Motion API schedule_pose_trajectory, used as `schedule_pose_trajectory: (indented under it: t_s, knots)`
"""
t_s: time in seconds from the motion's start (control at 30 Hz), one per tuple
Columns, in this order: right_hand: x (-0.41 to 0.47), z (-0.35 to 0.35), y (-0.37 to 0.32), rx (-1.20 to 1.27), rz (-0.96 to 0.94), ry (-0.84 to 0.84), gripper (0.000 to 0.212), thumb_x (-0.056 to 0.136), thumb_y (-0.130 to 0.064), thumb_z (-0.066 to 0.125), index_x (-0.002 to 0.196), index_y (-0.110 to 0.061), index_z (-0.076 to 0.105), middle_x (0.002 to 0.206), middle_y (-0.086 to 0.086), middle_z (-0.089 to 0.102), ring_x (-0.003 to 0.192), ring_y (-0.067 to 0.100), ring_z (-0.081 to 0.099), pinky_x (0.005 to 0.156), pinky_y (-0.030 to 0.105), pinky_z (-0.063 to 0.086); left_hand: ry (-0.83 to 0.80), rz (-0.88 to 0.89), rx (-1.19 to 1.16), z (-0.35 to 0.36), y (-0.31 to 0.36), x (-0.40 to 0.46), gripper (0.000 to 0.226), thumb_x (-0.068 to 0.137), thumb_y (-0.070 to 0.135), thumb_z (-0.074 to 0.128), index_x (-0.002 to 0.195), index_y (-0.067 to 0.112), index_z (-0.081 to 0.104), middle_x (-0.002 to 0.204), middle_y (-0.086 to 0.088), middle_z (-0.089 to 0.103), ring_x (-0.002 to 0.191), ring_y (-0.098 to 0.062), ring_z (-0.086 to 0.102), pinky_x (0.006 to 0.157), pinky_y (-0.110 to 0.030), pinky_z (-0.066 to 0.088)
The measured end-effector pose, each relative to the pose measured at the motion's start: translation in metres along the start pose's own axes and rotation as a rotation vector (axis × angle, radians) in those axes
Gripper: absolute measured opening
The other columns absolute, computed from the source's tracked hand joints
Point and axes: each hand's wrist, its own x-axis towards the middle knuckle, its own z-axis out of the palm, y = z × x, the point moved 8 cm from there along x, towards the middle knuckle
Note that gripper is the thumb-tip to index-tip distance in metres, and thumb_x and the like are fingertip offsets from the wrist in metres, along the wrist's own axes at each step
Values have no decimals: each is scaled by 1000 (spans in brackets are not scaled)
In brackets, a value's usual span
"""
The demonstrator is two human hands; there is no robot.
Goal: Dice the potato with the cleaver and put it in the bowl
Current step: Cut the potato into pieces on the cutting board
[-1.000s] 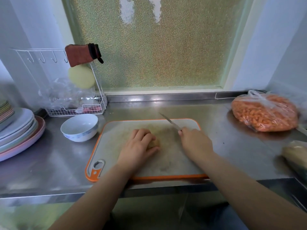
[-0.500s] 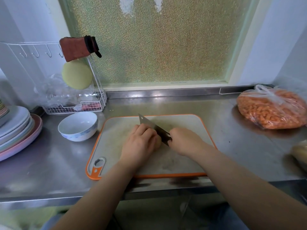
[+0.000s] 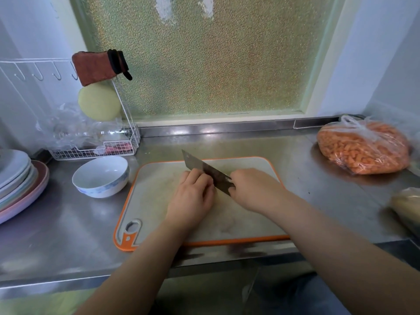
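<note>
On the orange-rimmed cutting board (image 3: pixel 159 201) my left hand (image 3: pixel 193 198) lies curled over the potato, which it hides completely. My right hand (image 3: pixel 254 189) grips the handle of the cleaver (image 3: pixel 204 170). The steel blade runs diagonally up and left, pressed against the knuckles of my left hand. A white bowl (image 3: pixel 101 176) with a blue pattern stands empty on the steel counter just left of the board.
A stack of plates (image 3: pixel 18 185) fills the far left. A wire rack (image 3: pixel 95 148) with plastic wrap, a cloth and a round sponge stands behind the bowl. A bag of carrots (image 3: pixel 361 148) lies at the right, another bag (image 3: pixel 406 208) near the right edge.
The cleaver swung from the right of the board over to my left hand, and its blade now rests against my knuckles. My left hand stayed on the potato.
</note>
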Motion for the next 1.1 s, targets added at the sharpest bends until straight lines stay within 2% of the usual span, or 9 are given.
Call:
schedule_pose_trajectory:
  t_s: [0.13,0.2,0.27,0.4,0.47,0.53,0.67,0.83,1.1]
  knots:
    - [1,-3,-2,-42,5,-23,20,93,-16,48,74,-17,42,92,10,65,79,29,57,61,27,35,2,2,-13,0,1,0,6,85,15,61,80,14,57,86,2,51,80,-18,41,76,-26,37]
    - [4,-2,-5,-79,2,-47,19,94,-15,48,75,-16,44,86,8,63,73,28,53,53,26,32,4,-7,-17,-1,0,-1,6,85,15,62,80,14,58,86,2,51,80,-19,41,75,-26,37]
    - [6,-3,-7,-94,4,-68,27,94,-14,48,68,-15,40,79,6,57,69,26,48,45,25,26,7,-12,-17,-1,0,-2,5,85,15,63,81,15,59,86,2,52,81,-19,41,75,-25,37]
    - [7,-3,-5,-93,12,-97,33,93,-13,48,62,-16,36,69,3,48,68,25,47,44,23,24,9,-14,-25,-2,-1,-2,3,84,16,62,82,15,61,88,3,54,83,-18,42,77,-22,36]
    - [8,0,-7,-91,9,-102,26,93,-12,48,67,-14,45,73,5,53,68,24,48,45,26,27,7,-15,-24,-1,-2,-3,5,85,19,60,82,15,61,88,3,54,82,-18,42,76,-21,34]
    - [12,5,-11,-111,-11,-109,15,94,-11,47,84,-11,58,86,10,64,69,24,48,50,28,32,2,-18,-21,-1,-3,-3,10,86,23,55,83,15,61,87,3,53,81,-18,41,75,-21,32]
    - [23,25,-13,-77,-3,-123,20,95,-14,47,93,-7,66,95,14,69,68,26,49,43,27,27,-7,-20,-22,-1,-3,-4,13,86,25,52,84,16,61,87,1,54,81,-20,42,74,-21,31]
    - [28,46,-3,-1,28,-135,19,93,-14,51,98,-5,67,100,15,69,88,32,64,62,27,36,1,-46,-44,-2,-6,-4,11,84,24,55,82,16,61,88,0,55,80,-18,43,71,-20,31]
    - [22,44,-6,10,-7,-87,19,91,-12,49,97,-5,66,98,15,69,90,32,65,63,27,37,8,-47,-57,-7,-4,-5,13,84,27,54,82,15,58,89,2,55,82,-19,45,72,-26,38]
